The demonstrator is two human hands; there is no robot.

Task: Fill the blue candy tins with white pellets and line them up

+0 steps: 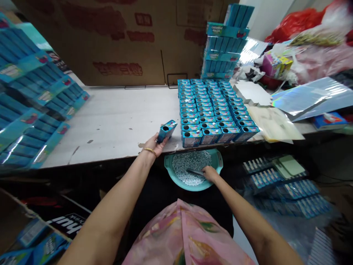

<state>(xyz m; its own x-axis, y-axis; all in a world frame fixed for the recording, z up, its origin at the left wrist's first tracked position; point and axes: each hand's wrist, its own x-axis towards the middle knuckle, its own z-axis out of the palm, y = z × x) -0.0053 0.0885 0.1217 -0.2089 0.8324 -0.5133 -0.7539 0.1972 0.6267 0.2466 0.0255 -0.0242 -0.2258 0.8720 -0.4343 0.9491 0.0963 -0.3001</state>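
Note:
Just above the table's front edge, my left hand (157,145) is closed around a small blue tin (167,131), tilted, with a dark round hole in its top. My right hand (210,173) grips a grey scoop-like tool (196,172), its exact kind unclear; its far end dips among small white pellets (190,160). These fill a turquoise basin (176,182) below the table edge. Right of my left hand stand close rows of upright blue tins (210,110) with similar holes; a few white pellets lie on their tops.
Stacked display boxes of blue packs stand at the left (35,84) and back right (224,48). A large cardboard box (124,44) walls off the back of the white table (124,121). Plastic sheets (311,95) lie at the right; wrapped packs (286,191) sit lower right.

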